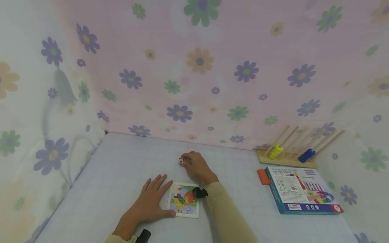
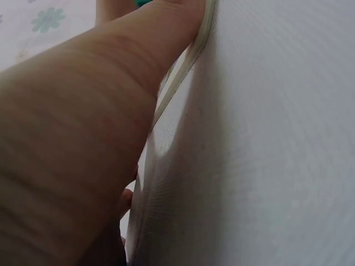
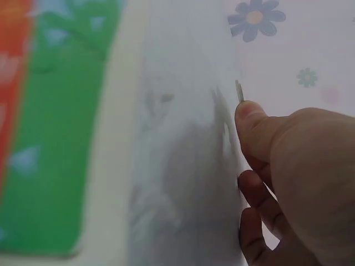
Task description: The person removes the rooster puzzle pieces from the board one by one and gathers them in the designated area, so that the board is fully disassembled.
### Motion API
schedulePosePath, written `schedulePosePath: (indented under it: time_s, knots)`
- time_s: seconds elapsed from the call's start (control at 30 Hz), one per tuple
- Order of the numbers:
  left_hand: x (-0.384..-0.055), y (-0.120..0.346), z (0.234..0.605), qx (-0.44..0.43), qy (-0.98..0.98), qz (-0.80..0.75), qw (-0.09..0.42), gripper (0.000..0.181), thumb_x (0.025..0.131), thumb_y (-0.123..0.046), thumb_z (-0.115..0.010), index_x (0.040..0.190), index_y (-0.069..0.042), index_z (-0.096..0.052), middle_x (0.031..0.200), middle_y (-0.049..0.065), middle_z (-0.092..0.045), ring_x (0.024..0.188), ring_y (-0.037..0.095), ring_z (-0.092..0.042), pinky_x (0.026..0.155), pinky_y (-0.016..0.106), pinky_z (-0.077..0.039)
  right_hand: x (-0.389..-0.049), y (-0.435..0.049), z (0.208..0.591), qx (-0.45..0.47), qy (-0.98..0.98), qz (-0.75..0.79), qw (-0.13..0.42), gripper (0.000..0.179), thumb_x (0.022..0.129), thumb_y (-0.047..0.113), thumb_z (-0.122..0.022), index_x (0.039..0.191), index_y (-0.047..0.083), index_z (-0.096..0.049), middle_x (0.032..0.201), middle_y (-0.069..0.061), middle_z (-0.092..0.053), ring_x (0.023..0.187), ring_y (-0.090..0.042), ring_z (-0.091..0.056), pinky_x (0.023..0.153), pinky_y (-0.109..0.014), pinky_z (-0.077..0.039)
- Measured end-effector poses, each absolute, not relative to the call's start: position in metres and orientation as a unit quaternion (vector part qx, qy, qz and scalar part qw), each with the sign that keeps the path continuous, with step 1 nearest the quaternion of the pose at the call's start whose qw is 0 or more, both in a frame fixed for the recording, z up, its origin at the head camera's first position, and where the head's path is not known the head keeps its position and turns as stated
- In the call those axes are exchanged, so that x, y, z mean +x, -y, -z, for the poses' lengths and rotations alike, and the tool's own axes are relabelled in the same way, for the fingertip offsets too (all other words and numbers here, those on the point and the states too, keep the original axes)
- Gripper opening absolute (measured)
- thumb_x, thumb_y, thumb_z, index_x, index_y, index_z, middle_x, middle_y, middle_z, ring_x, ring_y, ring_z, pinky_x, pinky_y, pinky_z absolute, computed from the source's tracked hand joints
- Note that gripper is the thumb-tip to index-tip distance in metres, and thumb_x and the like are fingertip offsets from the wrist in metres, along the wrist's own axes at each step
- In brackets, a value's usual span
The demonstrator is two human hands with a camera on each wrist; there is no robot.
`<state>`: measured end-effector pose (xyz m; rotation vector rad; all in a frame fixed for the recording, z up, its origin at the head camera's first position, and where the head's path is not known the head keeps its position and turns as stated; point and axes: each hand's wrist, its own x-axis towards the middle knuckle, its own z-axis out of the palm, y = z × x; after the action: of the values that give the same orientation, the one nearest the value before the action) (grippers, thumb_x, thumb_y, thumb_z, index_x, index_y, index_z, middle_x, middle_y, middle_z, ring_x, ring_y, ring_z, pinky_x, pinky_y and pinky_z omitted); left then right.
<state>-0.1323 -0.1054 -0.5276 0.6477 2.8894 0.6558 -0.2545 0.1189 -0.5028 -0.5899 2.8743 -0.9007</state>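
Observation:
A small jigsaw puzzle in a white frame [image 1: 197,211] lies on the table, its picture showing a colourful bird. My left hand [image 1: 152,198] rests beside it with fingers spread, the thumb reaching the frame's lower left edge. Beyond the puzzle, my right hand [image 1: 196,165] pinches a small multicoloured jigsaw piece [image 1: 181,162] between thumb and fingers, low over the table. In the right wrist view this piece [image 3: 239,91] appears edge-on as a thin sliver above the thumb tip. The left wrist view mostly holds the forearm and the table, with the left fingers largely hidden.
At the right, a teal-edged toy box [image 1: 304,190] lies flat with an orange block [image 1: 263,177] at its left side. Behind it stands a wooden peg rack [image 1: 287,159] bearing yellow beads [image 1: 275,152] and blue beads [image 1: 307,155]. Flowered cloth walls enclose the table [image 1: 121,162].

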Motion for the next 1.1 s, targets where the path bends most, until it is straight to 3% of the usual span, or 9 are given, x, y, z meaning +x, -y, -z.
schedulePosePath:
  time_s: [0.73, 1.1]
  knots:
    - [-0.131, 0.103, 0.521, 0.205, -0.953, -0.213, 0.061, 0.107, 0.070, -0.077, -0.076, 0.155, -0.022, -0.042, 0.168, 0.010, -0.031, 0.157, 0.036, -0.022, 0.125, 0.066, -0.016, -0.270, -0.104, 0.504, -0.122, -0.962, 0.241, 0.028, 0.025, 0.098, 0.022, -0.065, 0.122, 0.022, -0.072, 0.130, -0.010, -0.064, 0.122, -0.036, -0.057, 0.101, -0.054, -0.052]
    - [-0.130, 0.103, 0.521, 0.207, -0.953, -0.214, 0.064, 0.107, 0.071, -0.078, -0.075, 0.155, -0.022, -0.042, 0.167, 0.011, -0.031, 0.157, 0.037, -0.022, 0.125, 0.067, -0.017, -0.268, -0.104, 0.511, -0.115, -0.959, 0.259, 0.023, 0.027, 0.098, 0.021, -0.065, 0.124, 0.021, -0.072, 0.130, -0.010, -0.063, 0.123, -0.037, -0.056, 0.102, -0.058, -0.050]
